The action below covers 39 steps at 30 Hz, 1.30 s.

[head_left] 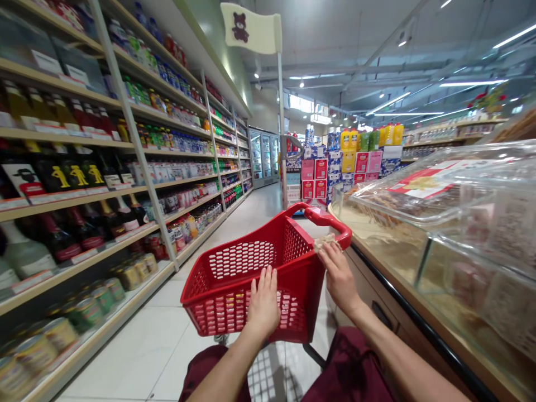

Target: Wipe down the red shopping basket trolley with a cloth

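Observation:
A red plastic shopping cart (293, 285) stands in front of my knees, its perforated basket to the left and its looped handle (344, 229) to the right. Flat against the near side of the basket lies my left hand (264, 301), fingers stretched out and holding nothing. My right hand (337, 273) presses a crumpled pale cloth (327, 242) onto the cart's rim where the handle begins. Part of the cloth is hidden under the fingers.
Shelves of bottles and cans (180, 184) line the aisle on the left. Close on my right is a display counter (385, 268) with clear plastic packages (439, 184) on top. Stacked drink cartons (314, 173) stand beyond the cart, near a pole with a bear sign (255, 30).

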Tool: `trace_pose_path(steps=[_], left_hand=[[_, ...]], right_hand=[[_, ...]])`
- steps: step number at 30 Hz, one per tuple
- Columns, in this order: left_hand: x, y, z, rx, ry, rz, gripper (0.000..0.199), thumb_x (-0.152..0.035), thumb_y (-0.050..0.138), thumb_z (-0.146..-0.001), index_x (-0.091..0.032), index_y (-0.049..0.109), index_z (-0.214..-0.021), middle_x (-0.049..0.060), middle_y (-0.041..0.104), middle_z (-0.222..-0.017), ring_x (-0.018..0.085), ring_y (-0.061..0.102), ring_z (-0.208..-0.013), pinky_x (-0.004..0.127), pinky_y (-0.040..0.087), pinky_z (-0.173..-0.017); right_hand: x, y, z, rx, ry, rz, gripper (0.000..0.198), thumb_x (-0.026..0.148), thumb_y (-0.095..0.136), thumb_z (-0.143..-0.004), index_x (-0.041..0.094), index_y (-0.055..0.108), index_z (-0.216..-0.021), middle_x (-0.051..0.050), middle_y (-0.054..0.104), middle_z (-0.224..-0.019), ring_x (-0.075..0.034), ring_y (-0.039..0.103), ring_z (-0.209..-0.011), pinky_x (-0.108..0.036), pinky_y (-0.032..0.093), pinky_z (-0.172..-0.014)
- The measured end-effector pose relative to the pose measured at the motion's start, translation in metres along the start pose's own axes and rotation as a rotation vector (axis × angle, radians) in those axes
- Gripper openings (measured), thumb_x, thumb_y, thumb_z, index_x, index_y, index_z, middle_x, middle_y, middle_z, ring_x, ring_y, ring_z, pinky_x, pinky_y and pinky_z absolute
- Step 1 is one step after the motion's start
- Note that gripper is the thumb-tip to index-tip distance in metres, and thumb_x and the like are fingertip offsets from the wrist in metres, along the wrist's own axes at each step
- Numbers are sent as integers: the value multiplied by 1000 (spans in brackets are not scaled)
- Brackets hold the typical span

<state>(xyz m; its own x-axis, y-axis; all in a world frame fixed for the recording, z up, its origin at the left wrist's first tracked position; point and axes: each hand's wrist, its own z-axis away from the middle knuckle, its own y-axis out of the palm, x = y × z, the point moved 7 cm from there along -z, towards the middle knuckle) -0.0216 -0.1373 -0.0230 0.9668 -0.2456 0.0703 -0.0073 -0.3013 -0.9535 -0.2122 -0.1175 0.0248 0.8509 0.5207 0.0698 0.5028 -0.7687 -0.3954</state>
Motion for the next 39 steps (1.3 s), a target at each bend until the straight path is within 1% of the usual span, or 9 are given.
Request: trace_pose_path(steps=[4,6,11,13,19,25,31,36,39], left_hand=[[4,3,1,-12,20,35,78,-18,40,-64,-12,11,-137,5,6,-145,19,4,-133,41,14,-107],[6,3,2,-32,26,49,76,-17,38,-65,-12,12,-137,4,7,-145,18,4,-133,40,13,-107],[7,3,4,-54,16,62,74,-18,37,-67,-11,13,-136,6,8,-145,18,3,-133,40,12,-107],[11,4,6,-48,2,65,74,-19,39,-67,-10,14,-136,7,9,-145,18,5,-133,40,12,-107],[39,9,19,-45,-65,40,74,-17,39,-65,-11,17,-136,6,12,-145,18,7,-133,40,13,-107],[60,10,31,-36,-132,31,73,-20,41,-66,-9,19,-135,8,15,-144,20,10,-132,42,14,-107],[87,11,45,-36,-160,5,73,-18,41,-64,-10,21,-134,7,16,-144,20,11,-132,42,13,-107],[124,7,59,-49,-311,2,70,-16,41,-64,-7,25,-132,10,20,-142,21,16,-131,43,15,-106],[139,6,70,-57,-328,10,67,-14,40,-66,-7,28,-131,11,23,-141,21,18,-131,44,15,-106]], right_hand=[[18,19,33,154,-168,-8,49,6,32,-82,23,42,-127,-7,53,-121,-20,37,-122,-42,43,-94],[28,24,42,182,-182,-23,51,6,33,-82,26,39,-129,-6,53,-121,-20,38,-121,-43,46,-92],[43,23,1,92,-121,-31,49,5,31,-82,21,42,-127,-7,45,-129,-22,26,-127,-48,33,-101],[48,33,1,107,-148,-19,46,6,32,-83,19,46,-124,-8,48,-126,-21,27,-127,-46,33,-101],[75,63,53,259,-249,-10,40,13,35,-85,24,50,-120,-5,55,-119,-17,40,-120,-37,44,-93],[97,66,12,214,-227,-48,43,9,33,-84,18,45,-124,-7,47,-128,-20,26,-128,-45,34,-100],[119,100,57,326,-329,-60,39,13,39,-83,20,51,-119,-7,56,-117,-19,42,-118,-38,41,-95],[156,109,23,327,-346,-83,41,12,34,-85,16,45,-124,-6,43,-131,-23,26,-127,-44,34,-100],[171,130,25,394,-364,-100,40,13,36,-85,14,46,-123,-9,45,-129,-23,31,-125,-43,34,-100]])
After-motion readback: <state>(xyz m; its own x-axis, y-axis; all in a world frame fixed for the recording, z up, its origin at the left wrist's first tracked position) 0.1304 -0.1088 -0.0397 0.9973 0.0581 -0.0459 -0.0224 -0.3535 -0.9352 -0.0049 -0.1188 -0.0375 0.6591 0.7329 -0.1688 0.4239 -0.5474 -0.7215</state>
